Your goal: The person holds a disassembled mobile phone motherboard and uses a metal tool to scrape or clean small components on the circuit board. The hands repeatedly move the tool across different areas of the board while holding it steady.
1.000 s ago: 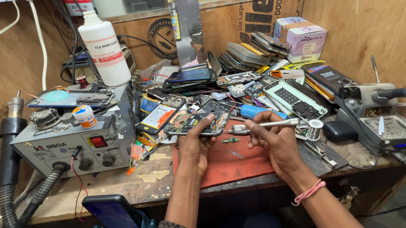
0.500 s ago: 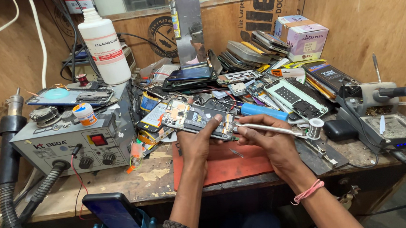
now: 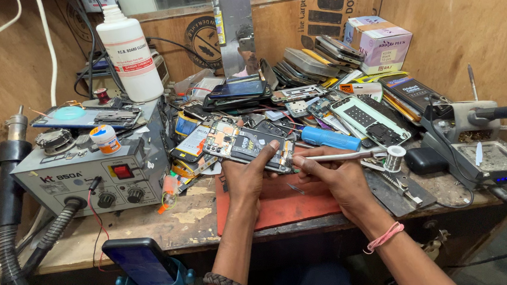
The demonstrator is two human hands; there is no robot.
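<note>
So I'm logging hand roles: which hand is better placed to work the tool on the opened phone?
Probably the right hand: it grips the metal tweezers, tip at the opened phone. The left hand steadies that phone.

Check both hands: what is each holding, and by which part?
Left hand grips the opened phone by its near right edge. Right hand pinches the metal tweezers near their tip end.
</note>
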